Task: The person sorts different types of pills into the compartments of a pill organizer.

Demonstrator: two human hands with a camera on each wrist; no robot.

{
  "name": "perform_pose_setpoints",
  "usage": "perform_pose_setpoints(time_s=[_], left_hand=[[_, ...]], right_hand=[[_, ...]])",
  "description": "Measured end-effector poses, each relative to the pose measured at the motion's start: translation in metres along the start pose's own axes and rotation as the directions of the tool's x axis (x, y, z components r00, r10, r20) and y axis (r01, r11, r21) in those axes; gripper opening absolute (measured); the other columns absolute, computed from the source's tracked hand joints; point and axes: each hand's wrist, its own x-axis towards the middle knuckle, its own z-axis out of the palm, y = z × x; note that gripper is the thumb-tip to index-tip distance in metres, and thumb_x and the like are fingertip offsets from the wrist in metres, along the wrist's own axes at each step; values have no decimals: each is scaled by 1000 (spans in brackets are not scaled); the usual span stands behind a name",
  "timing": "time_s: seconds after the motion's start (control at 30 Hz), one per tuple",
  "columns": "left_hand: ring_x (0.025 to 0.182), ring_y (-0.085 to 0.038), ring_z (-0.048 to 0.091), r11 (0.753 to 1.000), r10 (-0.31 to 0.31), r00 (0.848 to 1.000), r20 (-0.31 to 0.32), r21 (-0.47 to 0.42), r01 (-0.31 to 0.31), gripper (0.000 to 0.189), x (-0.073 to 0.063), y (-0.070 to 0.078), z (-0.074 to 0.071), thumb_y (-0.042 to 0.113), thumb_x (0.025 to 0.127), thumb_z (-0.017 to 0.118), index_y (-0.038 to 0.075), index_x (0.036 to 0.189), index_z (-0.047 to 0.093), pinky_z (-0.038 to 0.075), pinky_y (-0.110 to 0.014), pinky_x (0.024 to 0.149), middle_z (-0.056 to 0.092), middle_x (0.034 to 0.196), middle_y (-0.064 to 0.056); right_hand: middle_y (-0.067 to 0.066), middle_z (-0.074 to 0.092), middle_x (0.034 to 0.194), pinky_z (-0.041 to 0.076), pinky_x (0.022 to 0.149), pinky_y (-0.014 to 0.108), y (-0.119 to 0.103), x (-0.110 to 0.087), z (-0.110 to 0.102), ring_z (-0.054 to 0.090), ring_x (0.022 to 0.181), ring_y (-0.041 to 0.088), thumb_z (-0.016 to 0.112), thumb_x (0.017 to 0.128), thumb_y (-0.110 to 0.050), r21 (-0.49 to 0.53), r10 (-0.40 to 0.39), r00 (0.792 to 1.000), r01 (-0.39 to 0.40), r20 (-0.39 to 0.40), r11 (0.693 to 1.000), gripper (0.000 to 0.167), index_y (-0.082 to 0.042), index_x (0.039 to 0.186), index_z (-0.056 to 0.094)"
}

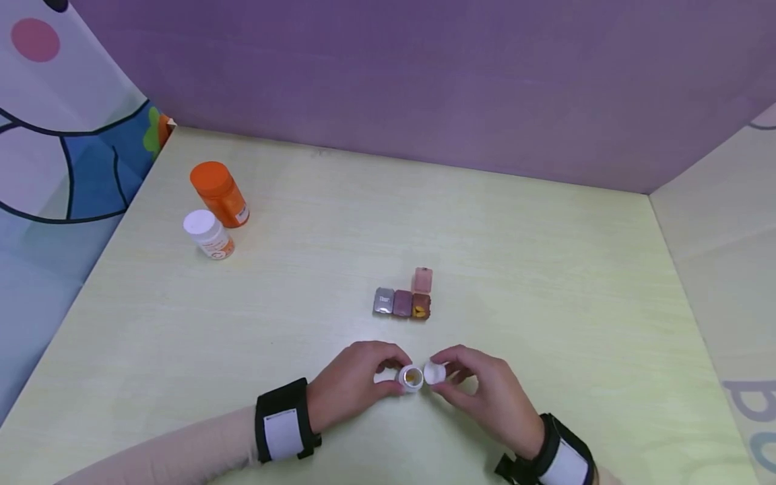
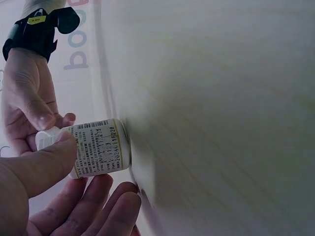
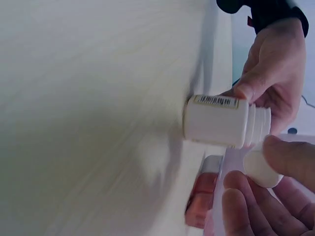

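A small white pill bottle [image 1: 411, 378] with a printed label stands uncapped on the table, something yellowish showing inside its mouth. My left hand [image 1: 359, 380] grips it between thumb and fingers from the left side. Just right of the bottle's mouth, my right hand [image 1: 485, 387] pinches a round white cap [image 1: 434, 372] between thumb and fingertips. In the right wrist view the cap [image 3: 261, 168] is off the bottle's threaded neck [image 3: 258, 125]. Beyond the hands lies a small pill organizer [image 1: 403, 303]; its rightmost compartment has the pink lid [image 1: 422, 280] flipped back and yellow pills [image 1: 419, 310] inside.
At the table's far left stand an orange bottle [image 1: 221, 194] with an orange lid and a white bottle [image 1: 209, 234] with a white lid. A purple panel [image 1: 412, 87] borders the back of the pale wooden table [image 1: 545, 269]; printed panels border both sides.
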Motion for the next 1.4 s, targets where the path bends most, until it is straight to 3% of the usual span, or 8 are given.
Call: perform_pose_setpoints(time_s=[0.17, 0.47, 0.8, 0.97, 1.2, 1.4], left_hand=[[102, -17, 66, 1000, -10, 1000, 10, -6, 10, 25, 0, 0, -1, 10, 87, 83, 11, 111, 75, 54, -40, 92, 74, 106, 5], [105, -18, 67, 1000, -7, 1000, 14, -14, 7, 27, 1, 0, 0, 8, 87, 83, 9, 113, 75, 54, -40, 94, 74, 109, 2], [104, -18, 67, 1000, -2, 1000, 14, -9, 2, 28, 1, 0, -1, 8, 87, 83, 10, 114, 74, 54, -38, 93, 74, 110, 1], [103, -17, 68, 1000, 8, 1000, 15, -13, -8, 27, 2, 0, -2, 7, 87, 82, 9, 113, 74, 55, -39, 93, 74, 109, 2], [106, -18, 67, 1000, -6, 1000, 25, 3, 6, 28, 4, -1, -2, 8, 88, 82, 9, 115, 74, 54, -40, 95, 75, 110, 1], [105, -17, 68, 1000, -10, 1000, 29, -8, 10, 28, 4, -2, -2, 9, 88, 83, 10, 115, 74, 54, -39, 95, 75, 110, 2]], right_hand=[[-2, 71, 109, 60, 74, 28, -8, 3, 6, 67, 91, 10, 84, 83, 2, 31, -36, 999, 36, 26, 999, 36, -10, 116, 73], [-4, 68, 105, 59, 73, 28, -12, 5, 14, 63, 93, 11, 85, 83, 1, 20, -32, 999, 32, 29, 999, 41, -9, 117, 64], [0, 72, 110, 58, 67, 20, -11, 6, 21, 67, 90, 11, 86, 82, 1, -38, -154, 988, 154, -8, 987, 33, -9, 111, 74], [1, 72, 111, 58, 69, 20, -10, 6, 22, 69, 92, 12, 88, 80, 0, -117, -234, 972, 230, -21, 966, 35, -8, 111, 76], [0, 71, 115, 59, 84, 30, -10, 9, 20, 69, 99, 14, 91, 76, -1, -236, -330, 944, 324, 15, 916, 40, -10, 112, 79], [1, 73, 116, 59, 83, 28, -9, 10, 18, 69, 99, 14, 90, 75, 1, -266, -374, 926, 371, 38, 890, 42, -10, 114, 79]])
